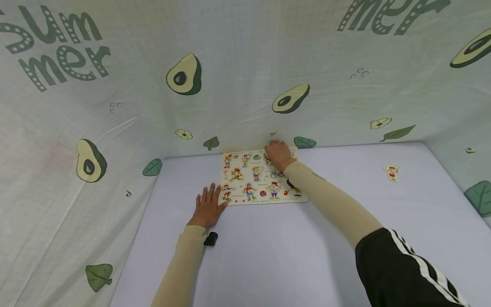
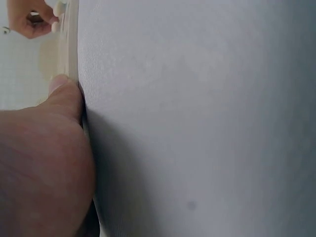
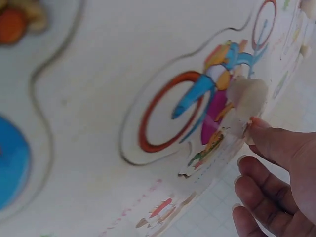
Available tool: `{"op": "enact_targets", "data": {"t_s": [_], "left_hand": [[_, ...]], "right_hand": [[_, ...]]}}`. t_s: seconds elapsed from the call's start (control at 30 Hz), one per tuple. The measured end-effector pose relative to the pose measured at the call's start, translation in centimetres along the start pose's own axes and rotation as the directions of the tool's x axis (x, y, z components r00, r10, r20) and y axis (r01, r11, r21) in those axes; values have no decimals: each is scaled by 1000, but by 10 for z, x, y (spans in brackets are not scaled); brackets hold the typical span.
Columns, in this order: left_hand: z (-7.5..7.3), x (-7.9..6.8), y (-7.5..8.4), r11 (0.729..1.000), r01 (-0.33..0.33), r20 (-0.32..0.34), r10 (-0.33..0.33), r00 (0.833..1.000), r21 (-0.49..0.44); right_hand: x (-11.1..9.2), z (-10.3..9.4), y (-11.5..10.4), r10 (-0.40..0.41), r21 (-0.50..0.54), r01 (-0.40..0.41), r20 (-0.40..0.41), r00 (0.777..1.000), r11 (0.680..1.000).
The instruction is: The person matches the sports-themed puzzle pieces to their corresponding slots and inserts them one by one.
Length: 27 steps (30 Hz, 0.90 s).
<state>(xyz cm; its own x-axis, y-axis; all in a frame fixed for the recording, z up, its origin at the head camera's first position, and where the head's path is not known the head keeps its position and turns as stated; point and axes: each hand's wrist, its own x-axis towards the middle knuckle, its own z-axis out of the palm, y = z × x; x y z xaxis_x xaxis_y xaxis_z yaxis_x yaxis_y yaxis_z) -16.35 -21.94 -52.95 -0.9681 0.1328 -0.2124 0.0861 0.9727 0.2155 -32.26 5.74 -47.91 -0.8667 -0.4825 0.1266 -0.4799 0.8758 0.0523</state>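
Observation:
A wooden peg puzzle board (image 1: 245, 204) with cartoon sports figures lies near the back edge of the table. My right hand (image 1: 279, 154) is over its upper right part, thumb and finger pinching a small puzzle piece (image 3: 213, 144). That piece sits beside the bicycle figure (image 3: 170, 116), which has a pale round knob (image 3: 251, 96). Whether the pinched piece is fully in its recess I cannot tell. Flat at the board's lower left corner, my left hand (image 1: 208, 209) has its fingers spread; its thumb (image 2: 66, 96) touches the board's edge.
A loose figure piece (image 1: 391, 173) lies on the white table (image 1: 261, 256), well right of the board. A hanging cloth (image 1: 238, 119) with avocado prints borders the table at the back and left. A small black device (image 1: 210, 238) is at my left wrist.

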Motion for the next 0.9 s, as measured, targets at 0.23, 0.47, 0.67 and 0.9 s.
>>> {"op": "enact_targets", "data": {"t_s": [0.23,0.47,0.67,0.9], "left_hand": [[-1,0,1,1000,-9,2,9,1000,-20],[0,-2,-2,1000,-5,12,5,1000,2],[-1,-2,1,1000,-10,10,10,1000,-6],[-7,-7,8,1000,-12,-5,12,1000,-6]], "right_hand": [[-9,-4,3,2,4,-2,-9,1000,1000],[-32,-14,19,-29,-4,29,-38,999,1000],[-65,-25,42,4,47,0,-84,996,999],[-108,-26,75,95,88,-88,-83,992,992]]}}
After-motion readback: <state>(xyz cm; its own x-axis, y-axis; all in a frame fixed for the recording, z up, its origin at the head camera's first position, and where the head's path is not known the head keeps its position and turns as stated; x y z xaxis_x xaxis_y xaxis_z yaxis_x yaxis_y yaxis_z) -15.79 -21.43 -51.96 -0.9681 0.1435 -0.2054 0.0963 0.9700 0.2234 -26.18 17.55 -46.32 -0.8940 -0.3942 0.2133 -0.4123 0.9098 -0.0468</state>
